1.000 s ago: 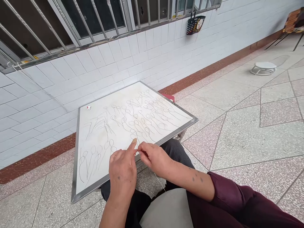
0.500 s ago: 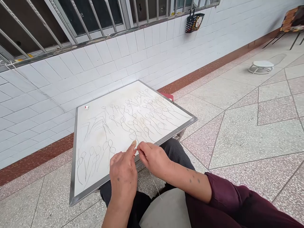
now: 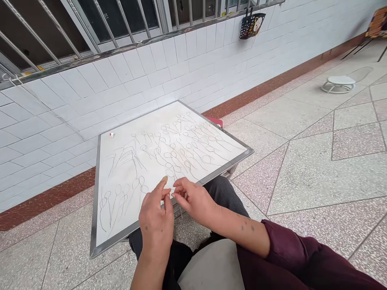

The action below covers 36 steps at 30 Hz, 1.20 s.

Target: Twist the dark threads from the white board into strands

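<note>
Close to the near edge of a white board [image 3: 121,219] with a metal rim, my two hands face each other with a small gap between them. My left hand [image 3: 156,219] has its thumb and fingers drawn together at a thin wire, while one finger, with a tan cover on its tip, points up. The wire is barely visible; a short pale strand shows below the hands. My right hand [image 3: 196,201] has its thumb and index tips slightly parted, with no object visible between them. Many thin looped wires [image 3: 187,164] with long tails lie across the board.
A small red-and-white object [image 3: 112,135] sits at the board's far left corner. Behind the board runs a white tiled wall [image 3: 136,80] with a barred window. A black basket [image 3: 252,26] hangs there. A low white stool [image 3: 338,83] stands on the floor at right.
My hands have come apart slightly; they met at the fingertips before. My right thumb and index have parted. The long strand hanging towards my lap now shows only as a short piece.
</note>
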Each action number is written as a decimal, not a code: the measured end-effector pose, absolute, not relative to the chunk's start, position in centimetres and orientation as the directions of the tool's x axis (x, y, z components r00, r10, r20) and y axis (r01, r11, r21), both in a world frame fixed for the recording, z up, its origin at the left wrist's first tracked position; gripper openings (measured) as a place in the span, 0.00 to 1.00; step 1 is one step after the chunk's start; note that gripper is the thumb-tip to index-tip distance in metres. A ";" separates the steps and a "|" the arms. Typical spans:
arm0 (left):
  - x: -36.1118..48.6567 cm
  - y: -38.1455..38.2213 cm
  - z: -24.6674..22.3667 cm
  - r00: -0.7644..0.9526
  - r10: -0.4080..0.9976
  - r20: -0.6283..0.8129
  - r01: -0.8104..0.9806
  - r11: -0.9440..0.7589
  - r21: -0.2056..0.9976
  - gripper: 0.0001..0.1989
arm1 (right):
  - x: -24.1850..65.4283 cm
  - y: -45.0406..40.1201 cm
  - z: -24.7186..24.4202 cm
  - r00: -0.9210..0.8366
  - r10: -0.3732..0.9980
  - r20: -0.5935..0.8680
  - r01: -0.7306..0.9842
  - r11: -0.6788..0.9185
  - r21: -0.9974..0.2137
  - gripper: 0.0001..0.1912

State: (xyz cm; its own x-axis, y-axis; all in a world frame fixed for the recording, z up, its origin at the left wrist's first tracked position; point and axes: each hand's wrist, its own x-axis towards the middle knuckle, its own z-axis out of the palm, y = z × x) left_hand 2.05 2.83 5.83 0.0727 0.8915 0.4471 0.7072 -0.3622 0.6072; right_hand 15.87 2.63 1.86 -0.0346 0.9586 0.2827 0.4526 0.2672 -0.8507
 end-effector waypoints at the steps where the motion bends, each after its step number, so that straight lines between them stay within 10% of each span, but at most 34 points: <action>1: 2.1 2.8 5.9 0.070 0.890 0.451 0.709 -0.363 0.605 0.21 | 15.9 2.6 1.9 -0.026 0.968 0.249 0.408 0.238 -0.882 0.08; 22: 2.3 2.3 7.7 -0.074 0.988 0.136 0.550 -0.073 0.832 0.23 | 15.4 2.0 1.6 0.103 0.934 0.341 0.270 0.304 -0.914 0.03; 36: 2.3 2.2 8.5 -0.115 0.991 0.069 0.321 -0.029 0.947 0.22 | 15.4 1.7 0.6 -0.034 0.690 0.723 0.643 0.569 -0.512 0.10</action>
